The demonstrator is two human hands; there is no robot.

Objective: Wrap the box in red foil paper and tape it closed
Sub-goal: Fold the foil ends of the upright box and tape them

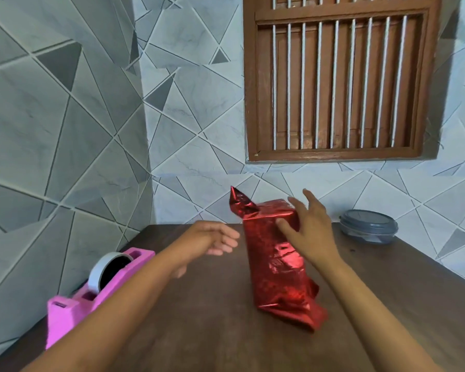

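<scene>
The foil-wrapped box [277,261] stands upright. The right hand [310,233] touches its upper side with spread fingers [285,227]. The left hand [212,238] hovers just beside it, fingers loose.

right hand [310,232] rests open on the foil-wrapped box [277,260]; left hand [216,237] hovers beside it

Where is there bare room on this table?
Bare table between the pink tape dispenser and the foil-wrapped box, under the left forearm; also right of the box, before the grey container. Crowded at the box's far end, around left hand and right hand.
</scene>
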